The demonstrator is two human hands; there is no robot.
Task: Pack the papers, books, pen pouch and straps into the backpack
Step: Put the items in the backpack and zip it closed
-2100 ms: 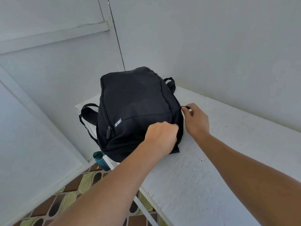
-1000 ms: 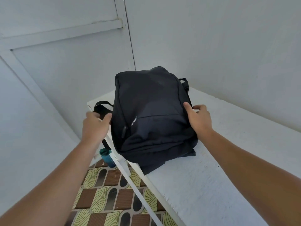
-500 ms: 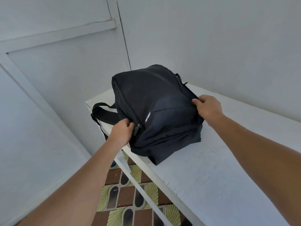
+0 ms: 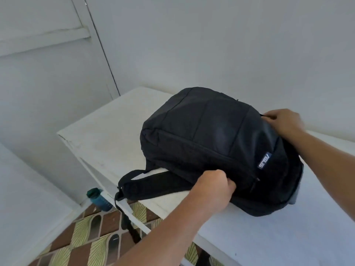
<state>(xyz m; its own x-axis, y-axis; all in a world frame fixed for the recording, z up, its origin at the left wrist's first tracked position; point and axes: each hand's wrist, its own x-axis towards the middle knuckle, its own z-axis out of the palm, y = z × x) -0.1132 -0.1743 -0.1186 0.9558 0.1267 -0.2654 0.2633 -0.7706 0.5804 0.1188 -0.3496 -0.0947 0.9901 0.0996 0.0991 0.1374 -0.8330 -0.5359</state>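
A black backpack (image 4: 211, 139) lies on its back across the white table (image 4: 107, 135), zipped shut, with a small blue label on its front. My left hand (image 4: 215, 185) is closed on the bag's near side, by the side zipper. My right hand (image 4: 282, 121) grips the far right end of the bag. One shoulder strap (image 4: 151, 183) trails out to the left along the table's front edge and hangs over it. No papers, books or pen pouch show outside the bag.
White walls stand close behind and to the left of the table. A teal bottle (image 4: 99, 199) stands on the patterned tile floor (image 4: 86, 237) under the table's left corner. The table's front edge runs diagonally below my left arm.
The backpack has been turned and laid flatter, shifted right on the table. Both hands kept their hold on it; the strap now stretches out to the left.
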